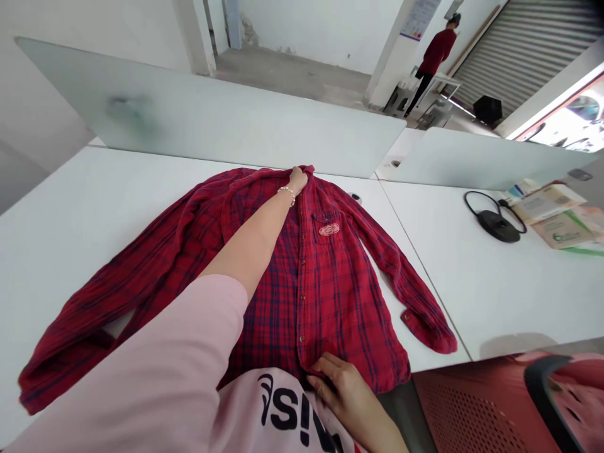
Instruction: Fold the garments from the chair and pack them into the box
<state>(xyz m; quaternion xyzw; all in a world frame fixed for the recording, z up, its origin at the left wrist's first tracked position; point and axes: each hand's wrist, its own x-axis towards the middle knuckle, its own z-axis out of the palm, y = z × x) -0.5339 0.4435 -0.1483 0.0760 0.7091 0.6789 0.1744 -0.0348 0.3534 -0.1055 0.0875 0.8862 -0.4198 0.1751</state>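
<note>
A red plaid button-up shirt (325, 283) lies spread face up on the white table (80, 207), sleeves stretched out to both sides. My left hand (297, 179) reaches far across and pinches the collar at the top of the shirt; a bead bracelet sits on that wrist. My right hand (342, 380) is at the near table edge, fingers closed on the shirt's bottom hem by the button strip. A chest pocket with a white patch (329, 229) shows on the right front.
Frosted divider panels (212, 119) stand behind the shirt. A black cable and round base (495, 221) and paper packets (557, 217) lie at the right. A red chair (509, 402) stands at the lower right. A person in red stands far off.
</note>
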